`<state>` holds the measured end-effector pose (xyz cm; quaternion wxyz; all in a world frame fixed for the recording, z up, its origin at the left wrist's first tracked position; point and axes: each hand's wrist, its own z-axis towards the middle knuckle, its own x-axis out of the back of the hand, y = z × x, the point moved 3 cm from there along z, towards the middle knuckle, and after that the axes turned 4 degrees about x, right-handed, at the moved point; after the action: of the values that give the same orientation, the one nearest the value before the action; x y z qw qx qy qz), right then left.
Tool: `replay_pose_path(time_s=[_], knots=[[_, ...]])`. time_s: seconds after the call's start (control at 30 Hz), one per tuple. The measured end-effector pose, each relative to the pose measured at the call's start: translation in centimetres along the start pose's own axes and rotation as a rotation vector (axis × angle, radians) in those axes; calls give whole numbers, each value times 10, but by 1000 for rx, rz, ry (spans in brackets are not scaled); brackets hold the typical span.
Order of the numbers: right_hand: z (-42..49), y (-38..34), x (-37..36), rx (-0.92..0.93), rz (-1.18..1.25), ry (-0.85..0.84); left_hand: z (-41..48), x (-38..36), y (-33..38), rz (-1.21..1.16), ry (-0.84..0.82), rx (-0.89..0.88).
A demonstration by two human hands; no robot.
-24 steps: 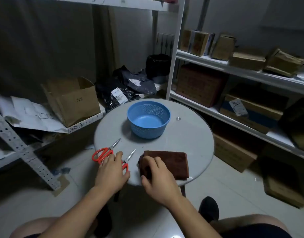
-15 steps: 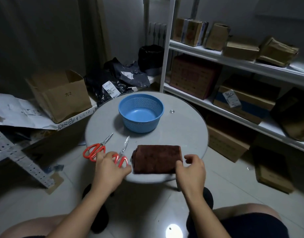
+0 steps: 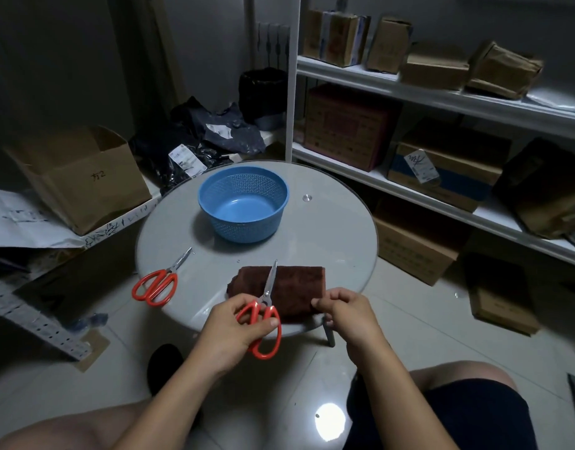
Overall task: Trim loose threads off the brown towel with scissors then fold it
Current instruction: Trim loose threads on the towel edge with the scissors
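Note:
The brown towel (image 3: 296, 287) lies folded near the front edge of the round white table (image 3: 328, 235). My left hand (image 3: 229, 332) holds a pair of red-handled scissors (image 3: 263, 319) by the handles, blades closed and pointing away over the towel's left part. My right hand (image 3: 348, 311) pinches the towel's near right corner. A second pair of red-handled scissors (image 3: 158, 282) lies flat on the table's left side, untouched.
A blue perforated plastic basket (image 3: 244, 203) stands at the table's middle back. White shelves with cardboard boxes (image 3: 442, 170) run along the right. An open cardboard box (image 3: 81, 177) and black bags sit on a low shelf at left. My knees are below the table.
My left hand has lifted one pair of scissors off the table and carried it right, over the towel. My right hand has shifted to the towel's near right corner.

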<state>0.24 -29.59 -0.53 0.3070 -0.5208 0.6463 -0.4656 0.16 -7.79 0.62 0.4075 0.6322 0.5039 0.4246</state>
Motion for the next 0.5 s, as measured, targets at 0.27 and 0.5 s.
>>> replay_pose_path(time_s=[0.27,0.5], knots=[[-19,8,-17,-29,489,-268,-19,-13,-9,-205,-35,115],[-25,13,-31,-136,816,-416,-23,-18,-9,-211,5,89]])
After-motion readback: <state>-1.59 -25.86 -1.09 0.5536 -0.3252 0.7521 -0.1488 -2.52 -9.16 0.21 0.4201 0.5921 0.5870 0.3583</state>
